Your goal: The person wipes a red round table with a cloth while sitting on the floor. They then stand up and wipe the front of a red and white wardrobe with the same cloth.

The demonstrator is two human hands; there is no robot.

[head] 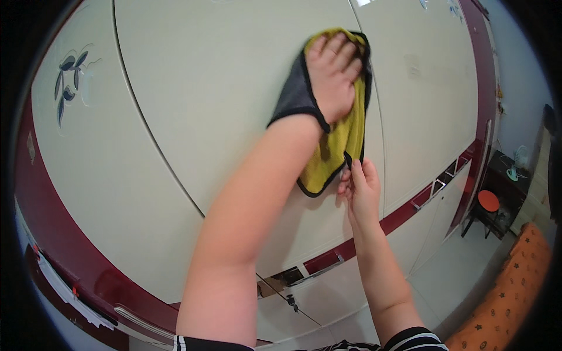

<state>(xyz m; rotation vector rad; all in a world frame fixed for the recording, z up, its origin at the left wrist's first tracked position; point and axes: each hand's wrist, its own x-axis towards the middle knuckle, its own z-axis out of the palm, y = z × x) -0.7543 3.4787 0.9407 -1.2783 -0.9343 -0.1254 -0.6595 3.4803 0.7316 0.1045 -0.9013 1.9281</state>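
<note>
A yellow-green cloth (317, 173) with a grey reverse side and black edging lies against the cream panel door (197, 87) of a large wardrobe. My left hand (336, 74) rests on the cloth with its palm towards the door and fingers slightly spread; a grey fold of the cloth wraps beside the wrist. Lower down, my right hand (362, 180) pinches the cloth's black-edged lower part between thumb and fingers.
Dark red trim (393, 223) with metal handles (322, 267) runs below the doors. Keys hang from a lock (290, 300) under it. To the right are an orange-topped stool (488, 200), a small fan (520, 158) on a dark table, and an orange patterned cover (505, 302).
</note>
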